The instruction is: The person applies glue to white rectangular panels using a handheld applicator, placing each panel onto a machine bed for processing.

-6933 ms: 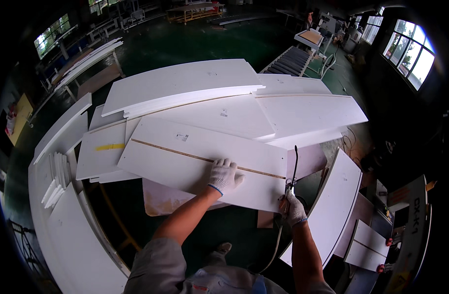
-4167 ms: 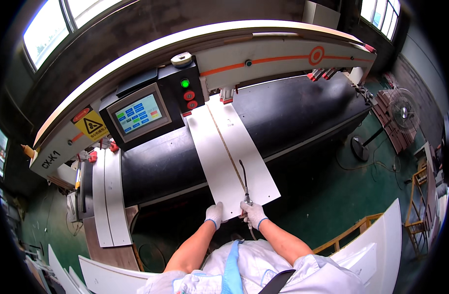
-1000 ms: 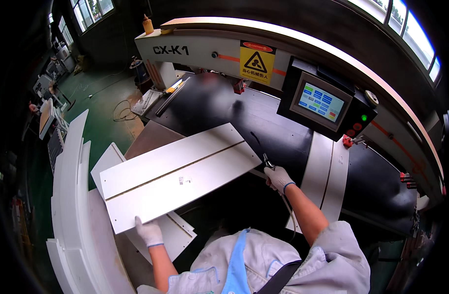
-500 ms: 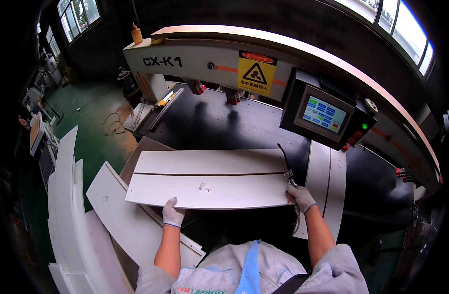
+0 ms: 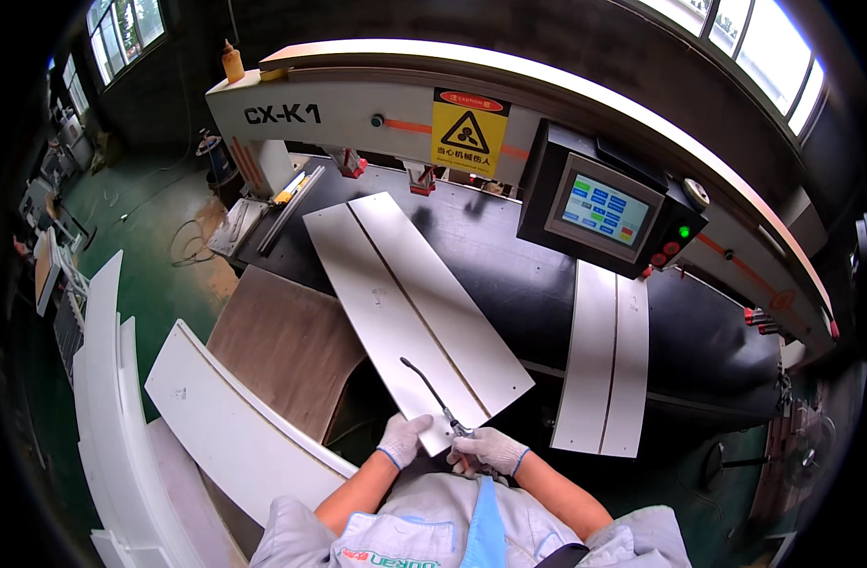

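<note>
Panel (image 5: 386, 312) held by near end, gun (image 5: 457, 423) in right hand (image 5: 491, 450)

Panel is white, flat and long, with one brown groove (image 5: 451, 361) along its length. It lies left of the screen (image 5: 604, 210), slanting toward the wearer; its far end is over the black bed (image 5: 509, 275), its near end clear of the bed's edge. Whether the far end bears fully on the bed cannot be told.

Left hand (image 5: 403, 439), gloved, pinches the near left corner; any fingers underneath are hidden. Right hand, gloved, is wrapped round the gun's handle at the near edge. Whether it also grips the panel cannot be confirmed. The gun's thin nozzle crosses above the near part of the face, pointing away from the screen. A second panel (image 5: 590, 360), also grooved, lies just on the near side of the screen.

Handling, as judged: stiff board, moderately heavy, awkward mainly through its length. The smooth face is likely slippery under cotton gloves, and corners and groove edges appear prone to chipping. Soundest hold: both long edges near mid-length, thumbs above, fingers beneath. A one-corner hold probably allows twist; the metal nozzle could mark the face.
</note>
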The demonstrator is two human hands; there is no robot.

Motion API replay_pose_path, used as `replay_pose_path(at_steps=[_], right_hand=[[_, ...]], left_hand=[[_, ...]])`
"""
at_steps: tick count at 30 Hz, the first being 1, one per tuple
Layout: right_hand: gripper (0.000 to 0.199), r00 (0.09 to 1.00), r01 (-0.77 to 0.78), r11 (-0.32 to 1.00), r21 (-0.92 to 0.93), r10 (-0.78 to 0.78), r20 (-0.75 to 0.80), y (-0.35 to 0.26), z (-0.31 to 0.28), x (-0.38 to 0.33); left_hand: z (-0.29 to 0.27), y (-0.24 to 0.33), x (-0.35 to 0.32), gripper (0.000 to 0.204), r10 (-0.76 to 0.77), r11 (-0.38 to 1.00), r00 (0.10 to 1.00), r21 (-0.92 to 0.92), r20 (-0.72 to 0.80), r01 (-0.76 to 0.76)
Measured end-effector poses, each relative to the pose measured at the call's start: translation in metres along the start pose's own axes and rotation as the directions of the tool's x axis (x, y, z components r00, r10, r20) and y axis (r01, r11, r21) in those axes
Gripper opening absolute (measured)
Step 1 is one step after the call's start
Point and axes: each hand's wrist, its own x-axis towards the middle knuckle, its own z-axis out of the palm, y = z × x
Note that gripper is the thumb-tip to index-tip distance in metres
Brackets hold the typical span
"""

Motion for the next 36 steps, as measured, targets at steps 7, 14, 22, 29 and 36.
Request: replay_pose_path(at_steps=[7,14,22,29,36], right_hand=[[0.037,0.779,0.183,0.917,-0.355,-0.355,-0.517,-0.021,-0.024,-0.006],[0.028,0.911,0.142,0.984,-0.109,-0.173,-0.375,-0.064,-0.043,-0.047],[0.033,0.981,0.157,0.973,-0.166,-0.173,-0.084,-0.051,0.009,0.010],[0.030,0.992,0.122,0.944,-0.305,-0.111,0.053,-0.056,0.032,0.040],[0.033,0.965,0.029,0.979,-0.203,-0.080,-0.249,-0.001,-0.021,0.031]], left_hand=[[-0.076,0.064,-0.072,0.063,0.379,0.861,0.923,0.391,-0.065,-0.326],[-0.072,0.091,-0.102,0.075,0.175,0.958,0.984,0.225,0.031,-0.178],[-0.147,0.173,-0.024,0.059,0.191,0.881,0.978,0.455,-0.085,-0.132],[-0.124,0.172,-0.001,0.107,0.370,-0.257,0.920,0.938,-0.128,0.234],[-0.150,0.122,0.034,0.111,0.422,-0.299,0.907,0.946,0.012,0.127]])
